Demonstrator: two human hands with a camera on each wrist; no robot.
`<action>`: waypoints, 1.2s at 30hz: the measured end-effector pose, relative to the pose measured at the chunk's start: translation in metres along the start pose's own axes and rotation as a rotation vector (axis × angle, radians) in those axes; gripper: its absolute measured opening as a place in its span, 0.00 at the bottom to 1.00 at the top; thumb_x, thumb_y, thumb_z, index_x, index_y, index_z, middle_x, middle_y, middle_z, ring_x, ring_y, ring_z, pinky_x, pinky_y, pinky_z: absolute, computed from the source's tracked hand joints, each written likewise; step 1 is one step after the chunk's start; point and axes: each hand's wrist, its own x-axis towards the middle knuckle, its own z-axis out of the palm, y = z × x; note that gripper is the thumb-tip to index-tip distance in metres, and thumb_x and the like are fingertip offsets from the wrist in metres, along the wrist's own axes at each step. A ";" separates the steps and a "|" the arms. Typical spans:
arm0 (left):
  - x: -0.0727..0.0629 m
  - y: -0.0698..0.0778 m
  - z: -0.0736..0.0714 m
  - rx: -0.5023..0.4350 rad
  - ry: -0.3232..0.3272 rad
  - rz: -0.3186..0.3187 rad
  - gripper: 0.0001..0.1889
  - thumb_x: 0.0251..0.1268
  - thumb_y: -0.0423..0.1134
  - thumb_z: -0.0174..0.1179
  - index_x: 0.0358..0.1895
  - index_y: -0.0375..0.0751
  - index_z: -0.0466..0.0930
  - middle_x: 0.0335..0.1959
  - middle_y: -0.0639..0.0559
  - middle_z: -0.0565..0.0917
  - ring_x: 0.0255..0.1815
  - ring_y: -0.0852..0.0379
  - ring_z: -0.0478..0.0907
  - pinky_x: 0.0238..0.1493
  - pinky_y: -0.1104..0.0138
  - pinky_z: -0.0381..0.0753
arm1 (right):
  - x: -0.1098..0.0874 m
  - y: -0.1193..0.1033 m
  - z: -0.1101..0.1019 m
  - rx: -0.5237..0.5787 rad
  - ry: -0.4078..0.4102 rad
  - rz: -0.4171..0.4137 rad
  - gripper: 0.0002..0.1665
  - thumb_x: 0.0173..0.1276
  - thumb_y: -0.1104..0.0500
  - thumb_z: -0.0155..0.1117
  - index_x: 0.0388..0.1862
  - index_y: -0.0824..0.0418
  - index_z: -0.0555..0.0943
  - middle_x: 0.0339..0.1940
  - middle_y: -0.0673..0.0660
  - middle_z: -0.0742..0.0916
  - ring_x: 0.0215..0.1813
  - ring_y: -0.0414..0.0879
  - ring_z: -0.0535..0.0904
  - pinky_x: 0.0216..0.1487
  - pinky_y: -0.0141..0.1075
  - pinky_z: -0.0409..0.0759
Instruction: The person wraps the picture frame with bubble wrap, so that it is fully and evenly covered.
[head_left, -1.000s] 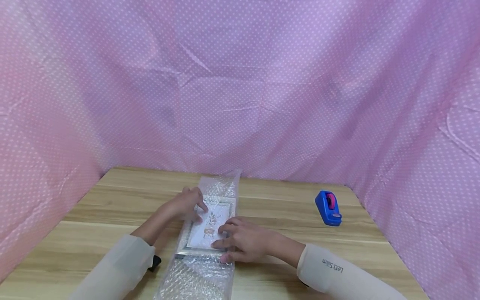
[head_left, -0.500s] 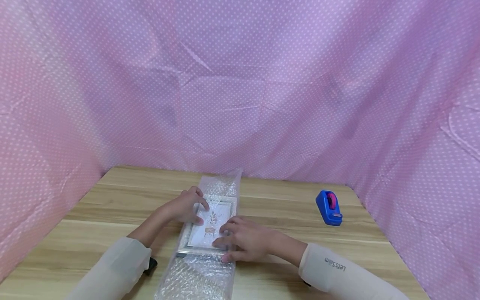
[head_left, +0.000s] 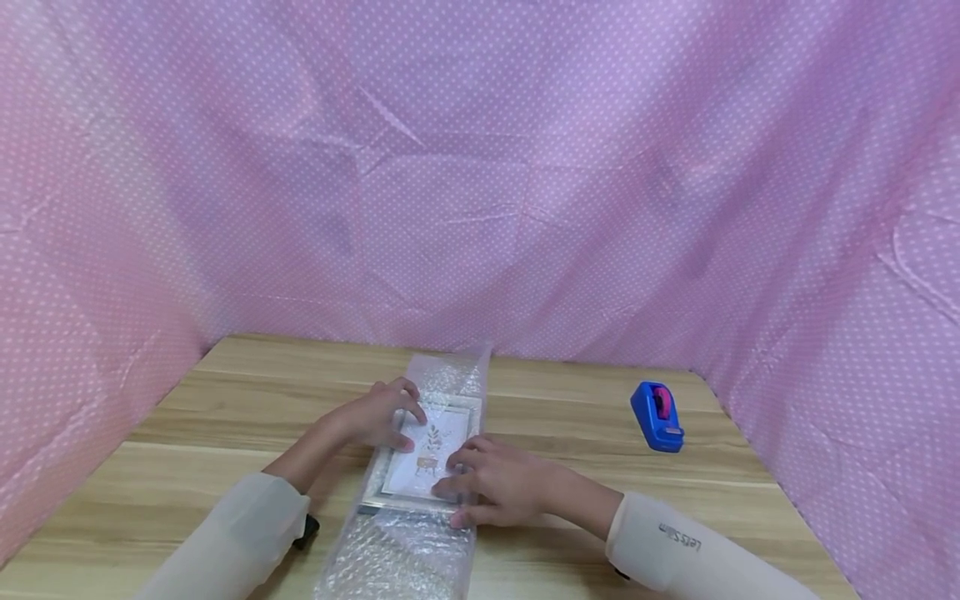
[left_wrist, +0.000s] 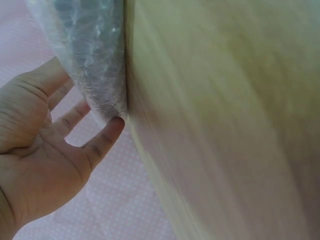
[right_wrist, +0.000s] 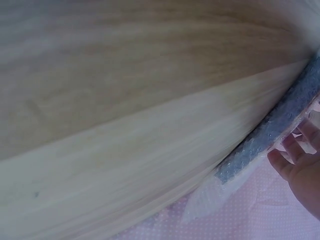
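Since the earlier frames, the left hand, the long clear bubble wrap strip, the silvery-white rectangular picture frame and the right hand have all shifted slightly rightward; the blue tape dispenser at right looks unmoved.

Left to right: pink cloth with white dots down the left side, across the top and down the right. Light wood-grain bench below. Lower left, a cream fabric sleeve with a small black object at the wrist. Left hand, lower centre-left: thumb and fingers apart, tips resting on the frame's upper left, not clamped. In the left wrist view, a fingertip touches the wrapped edge, upper left of frame.

Bubble wrap strip, lower centre, runs from the bench's far edge to the bottom of frame. The picture frame lies flat along its middle, holding a white print with a tan potted-plant drawing. Right hand, lower centre: fingers apart, slightly bent, tips resting on the frame's lower right, not clamped; right wrist view has it at the right edge, by the wrapped edge.

Lower right, a cream sleeve with dark lettering. Further right, near the bench's far corner, the blue plastic tape dispenser with a pink roll.
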 end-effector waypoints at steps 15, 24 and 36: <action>0.009 0.004 0.006 -0.005 -0.033 0.040 0.18 0.61 0.46 0.74 0.54 0.51 0.88 0.69 0.45 0.71 0.63 0.35 0.66 0.61 0.40 0.72 | -0.021 0.010 0.004 0.124 0.015 0.048 0.29 0.79 0.32 0.48 0.70 0.41 0.78 0.66 0.51 0.81 0.69 0.48 0.72 0.70 0.46 0.73; 0.015 0.010 0.008 0.022 -0.095 0.133 0.20 0.68 0.45 0.67 0.61 0.48 0.85 0.71 0.42 0.70 0.41 0.58 0.74 0.73 0.31 0.49 | -0.039 0.017 0.004 0.140 0.000 0.079 0.27 0.78 0.33 0.51 0.68 0.41 0.79 0.66 0.50 0.81 0.69 0.47 0.72 0.69 0.47 0.74; 0.030 0.033 0.022 0.169 -0.112 0.187 0.29 0.63 0.60 0.68 0.64 0.52 0.83 0.70 0.47 0.73 0.70 0.42 0.63 0.70 0.39 0.62 | -0.068 0.022 -0.003 0.183 -0.003 0.110 0.25 0.74 0.33 0.57 0.63 0.40 0.83 0.62 0.48 0.83 0.65 0.45 0.74 0.65 0.49 0.76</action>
